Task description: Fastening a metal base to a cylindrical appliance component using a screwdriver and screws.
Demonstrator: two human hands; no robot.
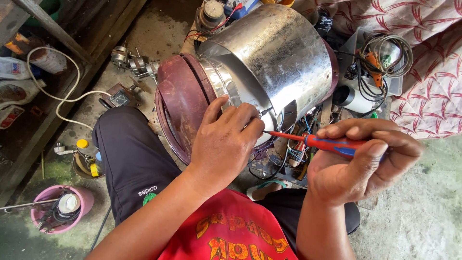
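Observation:
A shiny metal cylinder housing with a dark red plastic rim lies on its side in front of me. My left hand rests on the rim's edge, fingertips pinched at a small part by the metal body. My right hand grips a red and blue screwdriver; its thin shaft points left, with the tip right at my left fingertips. Coloured wires hang beneath the housing.
A small motor and a white cable with a plug lie on the concrete floor at left. A pink bucket of tools stands at lower left. A coiled wire bundle sits by patterned cloth at right.

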